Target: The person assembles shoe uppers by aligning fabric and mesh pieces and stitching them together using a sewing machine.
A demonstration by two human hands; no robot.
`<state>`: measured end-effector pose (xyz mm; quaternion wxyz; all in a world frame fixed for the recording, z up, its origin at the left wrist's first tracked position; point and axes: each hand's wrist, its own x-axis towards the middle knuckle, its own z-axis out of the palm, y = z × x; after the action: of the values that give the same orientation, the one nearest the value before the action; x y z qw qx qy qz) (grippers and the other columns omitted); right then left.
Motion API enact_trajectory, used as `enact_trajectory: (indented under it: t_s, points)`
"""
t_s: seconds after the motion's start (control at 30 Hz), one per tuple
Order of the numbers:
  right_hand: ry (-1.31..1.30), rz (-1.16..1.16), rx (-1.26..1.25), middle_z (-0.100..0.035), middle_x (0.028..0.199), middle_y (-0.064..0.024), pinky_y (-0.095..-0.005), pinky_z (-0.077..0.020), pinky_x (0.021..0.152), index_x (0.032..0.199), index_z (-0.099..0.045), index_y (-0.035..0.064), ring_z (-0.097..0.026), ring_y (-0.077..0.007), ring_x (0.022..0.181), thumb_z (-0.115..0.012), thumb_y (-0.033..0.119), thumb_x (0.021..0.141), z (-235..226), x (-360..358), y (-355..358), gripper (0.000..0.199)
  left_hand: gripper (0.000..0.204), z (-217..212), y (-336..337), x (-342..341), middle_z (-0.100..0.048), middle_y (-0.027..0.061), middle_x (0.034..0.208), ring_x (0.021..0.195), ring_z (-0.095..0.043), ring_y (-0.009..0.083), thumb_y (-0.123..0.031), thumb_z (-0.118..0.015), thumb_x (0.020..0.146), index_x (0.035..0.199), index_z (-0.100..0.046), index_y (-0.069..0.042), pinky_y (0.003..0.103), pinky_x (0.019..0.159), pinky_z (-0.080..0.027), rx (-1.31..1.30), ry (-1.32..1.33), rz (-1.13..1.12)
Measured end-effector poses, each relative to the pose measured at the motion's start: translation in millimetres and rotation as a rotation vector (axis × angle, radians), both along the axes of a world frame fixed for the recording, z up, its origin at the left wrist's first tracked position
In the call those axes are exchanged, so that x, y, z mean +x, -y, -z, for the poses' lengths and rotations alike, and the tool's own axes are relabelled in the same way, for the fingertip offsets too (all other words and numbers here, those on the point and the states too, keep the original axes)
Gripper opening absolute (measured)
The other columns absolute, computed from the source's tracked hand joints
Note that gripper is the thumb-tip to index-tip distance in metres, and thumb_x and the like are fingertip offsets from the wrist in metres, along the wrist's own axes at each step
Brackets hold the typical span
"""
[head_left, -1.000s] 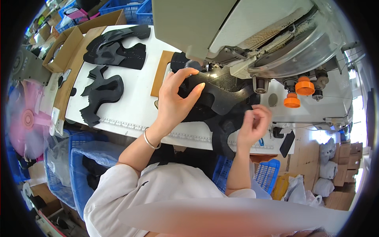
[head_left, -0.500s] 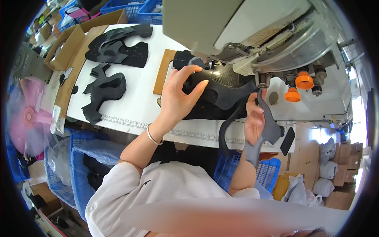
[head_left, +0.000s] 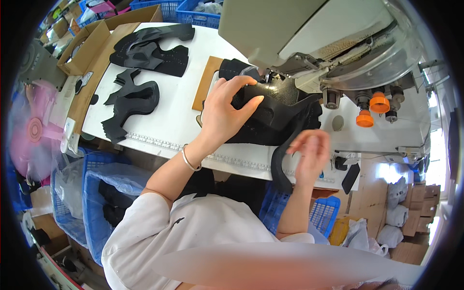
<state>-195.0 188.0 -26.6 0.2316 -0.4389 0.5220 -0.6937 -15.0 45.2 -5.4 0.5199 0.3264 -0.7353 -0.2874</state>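
Under the head of a sewing machine (head_left: 261,34) lies a stack of black cut pieces, probably shoe uppers (head_left: 275,115), with a shiny mesh patch (head_left: 285,94). My left hand (head_left: 224,108) rests at the left of the mesh, thumb and forefinger spread apart on the material; its other fingers are mostly hidden. A dark curved strip (head_left: 280,166) hangs from the stack over the table's front edge. Beside that strip, my right hand (head_left: 311,152) is slightly blurred, fingers loosely bent and apart. Nothing shows gripped in it, though its fingertips are close to the strip.
More black pieces (head_left: 150,55) lie on the white table's left, with another curved one (head_left: 137,99) nearer me. A ruler tape (head_left: 159,143) runs along the front edge. Orange knobs (head_left: 379,103) hang at the machine's right. Below left stands a lined blue crate (head_left: 89,193); a pink fan (head_left: 35,130) is beyond.
My right hand has come down and away from the machine; the grey piece it held along the forearm no longer shows there. My left hand keeps its place on the material. The whole view shifted slightly.
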Motion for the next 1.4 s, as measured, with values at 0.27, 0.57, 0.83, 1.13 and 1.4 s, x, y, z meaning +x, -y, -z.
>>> enact_trajectory:
  t_s: [0.27, 0.57, 0.83, 1.13, 1.4]
  points:
    - [0.344, -0.101, 0.043, -0.056, 0.096, -0.0117, -0.0321, -0.061, 0.058, 0.102, -0.044, 0.0026, -0.07, -0.0267, 0.08, -0.061, 0.013, 0.094, 6, 34, 33, 0.022, 0.028, 1, 0, -1, -0.066, 0.0051, 0.096, 0.09, -0.059, 0.0163, -0.007, -0.076, 0.077, 0.102, -0.065, -0.001, 0.029, 0.084, -0.047, 0.067, -0.033, 0.032]
    - [0.371, -0.061, 0.002, -0.048, 0.07, 0.0008, -0.0341, -0.0614, 0.07, 0.08, -0.048, 0.0046, -0.05, -0.0054, 0.065, -0.063, 0.006, 0.092, 12, 34, 39, 0.019, 0.025, 2, 6, -1, -0.066, 0.004, 0.088, 0.086, -0.059, 0.0132, -0.012, -0.076, 0.08, 0.101, -0.065, -0.002, 0.028, 0.079, -0.048, 0.25, -0.22, 0.191]
    - [0.308, -0.074, 0.026, -0.047, 0.073, 0.0, -0.0316, -0.06, 0.068, 0.087, -0.047, 0.0048, -0.049, -0.0055, 0.065, -0.062, 0.001, 0.091, 10, 32, 40, 0.016, 0.024, 7, 11, -1, -0.065, 0.0031, 0.087, 0.084, -0.057, 0.0123, -0.014, -0.074, 0.082, 0.1, -0.064, -0.002, 0.027, 0.082, -0.046, 0.297, -0.218, 0.213]
    - [0.26, 0.017, -0.087, -0.043, 0.078, 0.0004, -0.0241, -0.0523, 0.061, 0.118, -0.041, 0.0077, -0.047, -0.0054, 0.066, -0.063, -0.004, 0.086, 5, 36, 43, 0.041, 0.02, 9, 5, -7, -0.067, 0.0072, 0.085, 0.079, -0.064, 0.0164, -0.011, -0.072, 0.083, 0.098, -0.063, -0.002, 0.029, 0.08, -0.049, 0.153, -0.198, 0.122]
    - [0.222, 0.003, -0.008, -0.05, 0.081, -0.0009, -0.0224, -0.0518, 0.06, 0.117, -0.052, 0.0029, -0.052, -0.0061, 0.068, -0.061, -0.004, 0.087, -2, 33, 42, 0.032, 0.019, 8, 5, -6, -0.067, 0.0085, 0.086, 0.08, -0.064, 0.0146, -0.008, -0.071, 0.084, 0.099, -0.061, 0.0, 0.027, 0.077, -0.049, 0.131, -0.214, 0.125]
